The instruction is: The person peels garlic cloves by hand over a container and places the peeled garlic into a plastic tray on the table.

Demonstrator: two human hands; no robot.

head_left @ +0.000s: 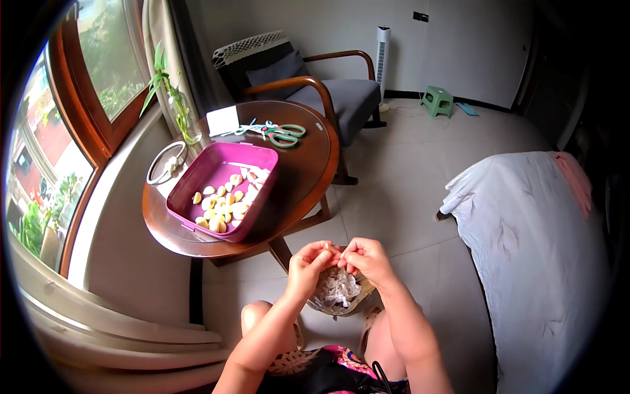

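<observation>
Left hand [307, 268] and right hand [367, 257] were close together over the far side of a bin [362, 299], fingers curled, thumbs and fingertips pinched in. Couldn't tell what, if anything, sat between them; too small. Bin held white papery scraps [340, 289]. Pale cloves [226, 213] lay in a purple tub [207, 174] on the round table [298, 174], beyond the left hand. Scissors [286, 135] lay behind the tub, near its far right corner.
</observation>
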